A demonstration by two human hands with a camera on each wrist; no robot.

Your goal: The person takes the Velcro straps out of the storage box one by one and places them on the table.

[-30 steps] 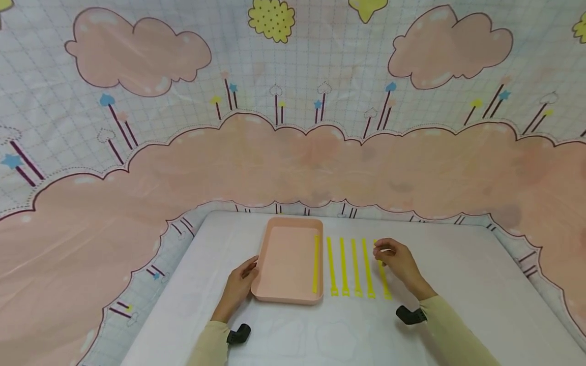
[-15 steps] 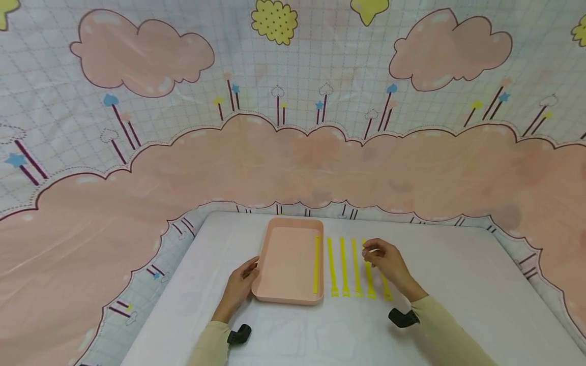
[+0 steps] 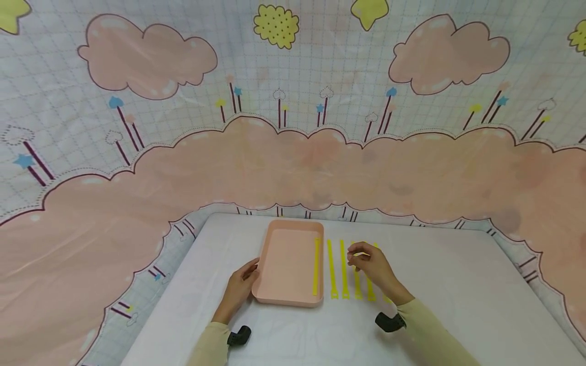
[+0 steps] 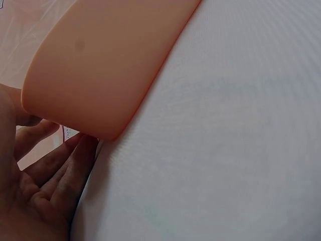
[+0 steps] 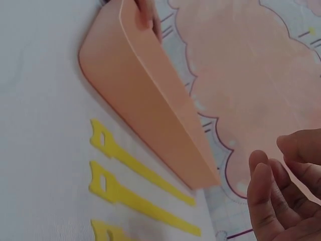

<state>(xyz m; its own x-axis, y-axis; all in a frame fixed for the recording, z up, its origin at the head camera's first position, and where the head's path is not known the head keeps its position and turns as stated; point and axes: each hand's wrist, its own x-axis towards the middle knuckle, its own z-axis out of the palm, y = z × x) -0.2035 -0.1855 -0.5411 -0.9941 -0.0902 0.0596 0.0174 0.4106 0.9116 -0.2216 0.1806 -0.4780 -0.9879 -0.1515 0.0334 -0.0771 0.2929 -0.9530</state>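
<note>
A pink tray (image 3: 286,264) lies on the white table, with one yellow strap (image 3: 316,269) along its right inner side. My left hand (image 3: 237,287) holds the tray's left edge near the front corner; in the left wrist view its fingers (image 4: 70,173) meet the lower wall. Right of the tray, several yellow cable straps (image 3: 332,272) lie side by side, their slotted heads towards me. My right hand (image 3: 373,264) hovers over the straps, fingers loosely bent, partly hiding those below. A gap shows between thumb and fingers in the right wrist view, with nothing held.
The white table (image 3: 458,284) extends to both sides and in front of the tray. A cloth with printed clouds (image 3: 293,168) hangs behind the table. Each wrist carries a black camera mount (image 3: 390,322).
My right hand has moved left across the row of straps, from the rightmost one towards the tray. The left hand and tray stay in place, and the straps have not visibly moved.
</note>
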